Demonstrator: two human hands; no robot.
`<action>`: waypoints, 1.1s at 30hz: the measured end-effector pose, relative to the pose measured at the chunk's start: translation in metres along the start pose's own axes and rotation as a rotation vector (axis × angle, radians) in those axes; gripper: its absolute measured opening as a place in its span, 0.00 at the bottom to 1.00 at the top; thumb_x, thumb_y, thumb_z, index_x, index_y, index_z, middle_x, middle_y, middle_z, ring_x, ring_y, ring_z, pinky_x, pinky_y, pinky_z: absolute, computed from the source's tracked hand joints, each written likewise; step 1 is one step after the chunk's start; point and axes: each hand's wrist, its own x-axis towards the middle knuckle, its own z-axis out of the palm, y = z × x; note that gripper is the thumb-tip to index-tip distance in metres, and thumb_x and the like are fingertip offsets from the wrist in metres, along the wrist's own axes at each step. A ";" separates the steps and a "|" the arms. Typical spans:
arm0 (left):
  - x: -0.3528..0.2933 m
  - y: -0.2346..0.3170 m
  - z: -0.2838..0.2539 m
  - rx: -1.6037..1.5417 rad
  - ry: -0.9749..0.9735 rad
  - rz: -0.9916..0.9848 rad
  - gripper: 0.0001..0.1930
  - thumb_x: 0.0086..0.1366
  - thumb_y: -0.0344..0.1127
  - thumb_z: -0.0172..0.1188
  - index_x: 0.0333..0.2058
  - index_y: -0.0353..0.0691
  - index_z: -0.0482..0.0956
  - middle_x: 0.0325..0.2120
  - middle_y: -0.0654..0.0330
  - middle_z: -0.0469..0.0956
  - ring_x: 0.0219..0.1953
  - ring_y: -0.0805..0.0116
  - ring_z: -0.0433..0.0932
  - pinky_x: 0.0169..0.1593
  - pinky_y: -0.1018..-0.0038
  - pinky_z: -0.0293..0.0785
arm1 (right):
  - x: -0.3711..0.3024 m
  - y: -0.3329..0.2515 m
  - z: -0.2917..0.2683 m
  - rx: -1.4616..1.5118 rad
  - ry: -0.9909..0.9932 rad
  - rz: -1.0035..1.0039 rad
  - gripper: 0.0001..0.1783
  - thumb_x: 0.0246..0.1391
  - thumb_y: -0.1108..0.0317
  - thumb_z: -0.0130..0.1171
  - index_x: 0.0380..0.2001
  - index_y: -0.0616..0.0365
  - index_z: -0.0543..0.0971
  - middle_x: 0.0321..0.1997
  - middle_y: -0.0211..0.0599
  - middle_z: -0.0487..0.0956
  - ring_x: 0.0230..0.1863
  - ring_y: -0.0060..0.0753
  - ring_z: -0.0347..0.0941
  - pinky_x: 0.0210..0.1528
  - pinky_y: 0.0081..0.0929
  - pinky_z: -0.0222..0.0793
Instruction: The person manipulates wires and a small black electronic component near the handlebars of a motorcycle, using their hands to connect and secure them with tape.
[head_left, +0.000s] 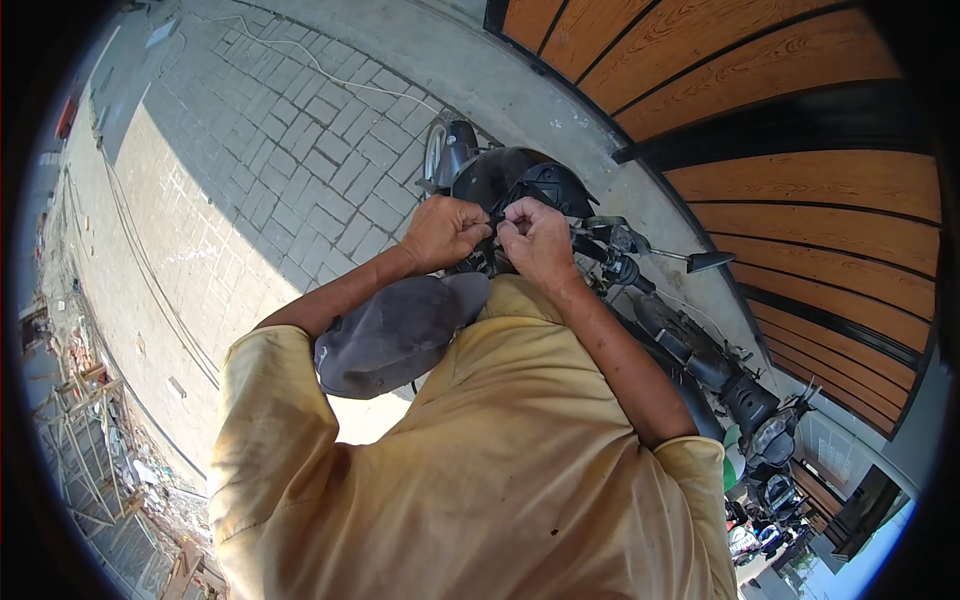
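Observation:
My left hand (447, 232) and my right hand (537, 240) meet at the top middle, thumbs and fingertips pinched close together. Between them is something small and dark, too hidden to name. Both hands are over a black motorcycle (480, 175), whose dark bodywork shows just beyond them. A grey cap (395, 335) appears between my bare left forearm and the yellow shirt (500, 430), and hides what lies behind it.
More motorcycles (690, 345) stand in a row to the right, one with a black mirror (710, 261) sticking out. Beyond them rises a wood-slat gate (800, 180) with black framing. Grey paving blocks (320, 130) and a pale hose (330, 75) lie at the left; rubble (140, 470) sits farther left.

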 end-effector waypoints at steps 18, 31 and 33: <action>0.001 0.002 0.000 0.063 0.025 0.077 0.08 0.65 0.36 0.68 0.31 0.39 0.86 0.27 0.50 0.85 0.32 0.44 0.84 0.38 0.54 0.79 | -0.021 -0.024 -0.029 -0.180 -0.040 -0.574 0.04 0.50 0.77 0.74 0.31 0.59 0.88 0.44 0.37 0.83 0.36 0.38 0.84 0.40 0.36 0.82; 0.001 0.001 0.002 0.212 0.055 0.162 0.05 0.63 0.33 0.70 0.30 0.40 0.83 0.28 0.52 0.83 0.36 0.46 0.83 0.39 0.54 0.78 | 0.001 -0.012 0.000 0.313 -0.061 0.185 0.08 0.59 0.74 0.75 0.31 0.67 0.85 0.26 0.37 0.85 0.23 0.20 0.82 0.25 0.24 0.78; 0.002 0.004 0.001 0.293 0.083 0.249 0.05 0.63 0.34 0.69 0.30 0.41 0.84 0.27 0.54 0.84 0.35 0.48 0.83 0.39 0.55 0.78 | 0.002 -0.013 -0.001 0.322 -0.079 0.202 0.08 0.58 0.73 0.76 0.31 0.67 0.85 0.26 0.40 0.86 0.23 0.23 0.83 0.28 0.26 0.79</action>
